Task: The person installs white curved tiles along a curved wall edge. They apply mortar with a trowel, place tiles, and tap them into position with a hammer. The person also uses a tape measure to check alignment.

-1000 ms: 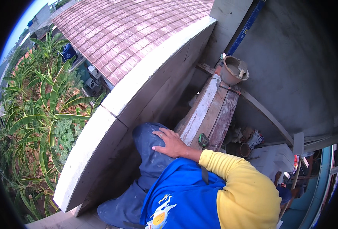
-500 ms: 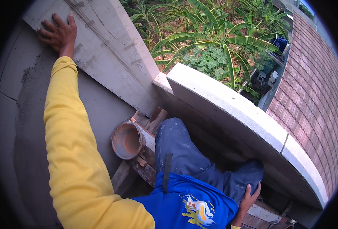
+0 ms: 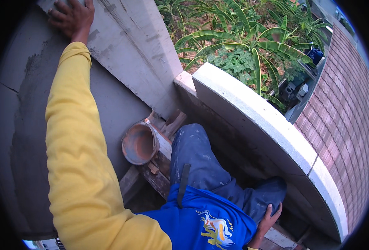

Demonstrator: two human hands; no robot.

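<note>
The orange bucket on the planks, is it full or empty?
Empty, as far as the view shows. The orange bucket sits on the wooden planks with its mouth facing the camera, and only its bare, cement-stained inside wall and bottom show.

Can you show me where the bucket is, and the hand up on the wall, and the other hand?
bucket (image 3: pixel 139 143), head view, on its orange inside.
left hand (image 3: pixel 73 16), head view, on its back, flat against the grey wall.
right hand (image 3: pixel 270 217), head view, on its back, by the blue trouser leg.
</note>
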